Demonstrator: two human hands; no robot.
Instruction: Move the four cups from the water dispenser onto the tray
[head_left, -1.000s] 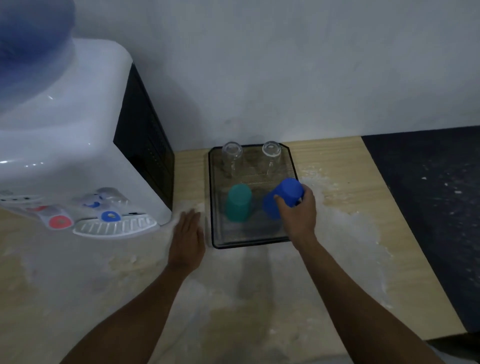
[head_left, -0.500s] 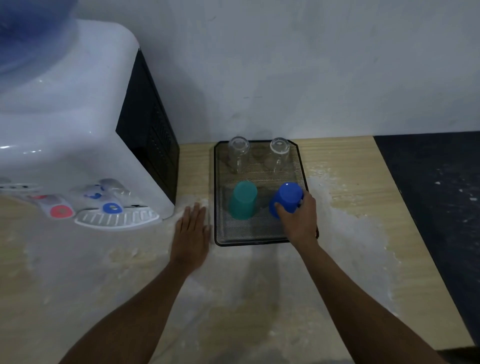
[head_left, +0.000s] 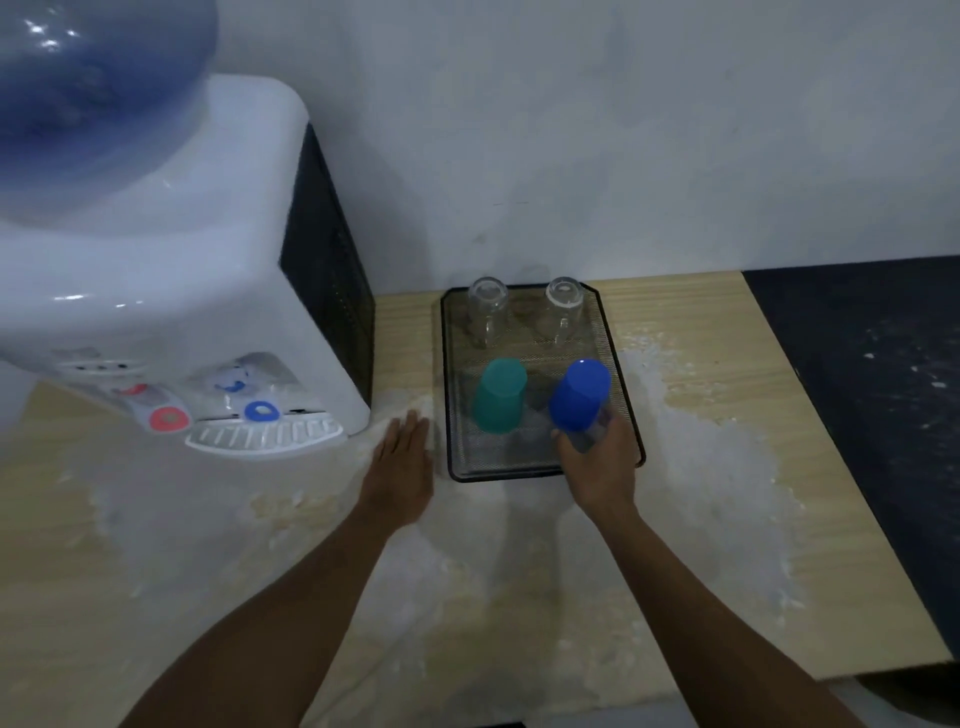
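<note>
The right hand (head_left: 597, 467) is gripping the blue cup (head_left: 581, 395) low on its side, fingers wrapped round the end nearest the person, over the tray's (head_left: 621, 364) near right corner. The cup is upside down, its closed base pointing up and slightly away toward the wall, its long axis leaning a little from upright. Whether its rim is touching the mesh cannot be told, as the hand is covering it.

The left hand (head_left: 402, 462) is lying flat on the worktop (head_left: 727, 415), palm down, fingers straight and pressed together, just beside the tray's left edge and apart from it.

The black mesh tray is sitting against the wall at the worktop's far edge, its long side running away from the person. The green cup (head_left: 500, 397) is standing upside down in the tray's near left part, just beside the blue cup and not touching it. Two clear glass mugs (head_left: 488, 306) (head_left: 565, 304) are standing inverted along the tray's far edge, one at each far corner, handles toward the person.

The dispenser (head_left: 171, 291) is filling the worktop's left side, with its blue bottle (head_left: 88, 78) on top, red tap (head_left: 167, 417) and blue tap (head_left: 260, 411) above a white drip grille (head_left: 265, 434). Its dark side panel is facing the tray, a strip of bare worktop lying between them. White smears are covering the worktop around the tray and near the person. Nothing is standing between either hand and the cups.
</note>
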